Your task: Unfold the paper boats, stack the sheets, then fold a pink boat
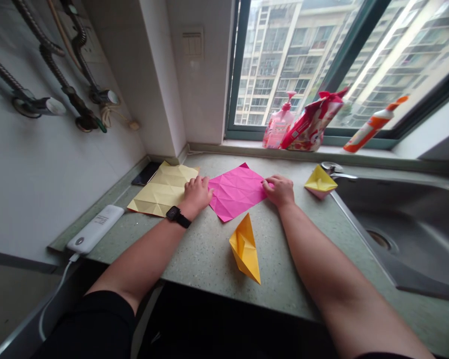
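Note:
A creased sheet of pink paper (237, 192) lies unfolded on the counter, its folds showing as a grid of lines. My left hand (197, 192), with a black watch on the wrist, is closed at the sheet's left edge. At the right corner, my right hand (280, 189) pinches the same sheet between thumb and fingers. Beside my left hand is a creased pale yellow sheet (159, 192), partly under the hand. An orange-yellow folded paper boat (246, 249) stands between my forearms. Another paper boat (321, 182), yellow and pinkish, sits right of my right hand.
A metal sink (407, 219) is set into the counter (205, 249) at right. A white power bank (96, 228) with a cable and a dark phone (146, 173) lie at left. On the windowsill stand a pink pump bottle (279, 127), a red bag (314, 124) and an orange-white bottle (372, 128).

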`<state>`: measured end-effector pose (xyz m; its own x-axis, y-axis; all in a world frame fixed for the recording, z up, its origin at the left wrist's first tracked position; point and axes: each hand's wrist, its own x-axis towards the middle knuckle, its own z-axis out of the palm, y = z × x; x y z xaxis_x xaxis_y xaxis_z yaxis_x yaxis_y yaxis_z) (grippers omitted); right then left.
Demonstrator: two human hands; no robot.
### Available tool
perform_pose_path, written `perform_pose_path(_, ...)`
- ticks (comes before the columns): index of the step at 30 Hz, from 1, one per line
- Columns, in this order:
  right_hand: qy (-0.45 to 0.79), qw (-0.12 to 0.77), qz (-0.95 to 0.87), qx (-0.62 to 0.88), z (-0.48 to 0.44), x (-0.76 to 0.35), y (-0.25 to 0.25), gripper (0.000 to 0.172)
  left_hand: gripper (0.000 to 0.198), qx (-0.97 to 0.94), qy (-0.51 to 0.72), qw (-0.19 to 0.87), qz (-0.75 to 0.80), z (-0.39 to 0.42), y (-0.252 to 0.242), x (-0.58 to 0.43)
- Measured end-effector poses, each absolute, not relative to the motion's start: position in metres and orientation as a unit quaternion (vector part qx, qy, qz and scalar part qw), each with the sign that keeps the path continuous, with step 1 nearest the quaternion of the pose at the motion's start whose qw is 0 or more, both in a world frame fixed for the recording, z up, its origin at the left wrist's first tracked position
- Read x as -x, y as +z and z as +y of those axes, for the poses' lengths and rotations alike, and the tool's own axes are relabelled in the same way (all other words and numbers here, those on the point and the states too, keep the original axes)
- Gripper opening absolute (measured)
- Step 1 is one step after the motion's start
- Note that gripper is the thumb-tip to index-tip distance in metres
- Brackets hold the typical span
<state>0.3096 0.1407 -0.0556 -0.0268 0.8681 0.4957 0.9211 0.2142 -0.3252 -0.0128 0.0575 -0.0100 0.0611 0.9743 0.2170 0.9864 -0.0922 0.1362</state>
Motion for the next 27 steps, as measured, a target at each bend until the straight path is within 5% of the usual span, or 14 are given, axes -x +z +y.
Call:
perform_pose_path(14, 0.031, 0.225, -0.712, 0.665, 0.142, -0.307, -0.046, 0.041, 0.066, 0.709, -0.053, -0.078, -0.699, 0.133, 0.012, 0.011)
perform_pose_path(23, 0.046, 0.213, -0.704, 0.676, 0.143, -0.304, -0.041, 0.04, 0.033, 0.714, 0.003, -0.142, -0.686, 0.159, 0.033, 0.01)
perform_pose_path(27, 0.06, 0.308, -0.686, 0.656, 0.148, -0.308, -0.046, 0.037, 0.026, 0.734, -0.058, -0.122, -0.666, 0.153, 0.046, 0.008)
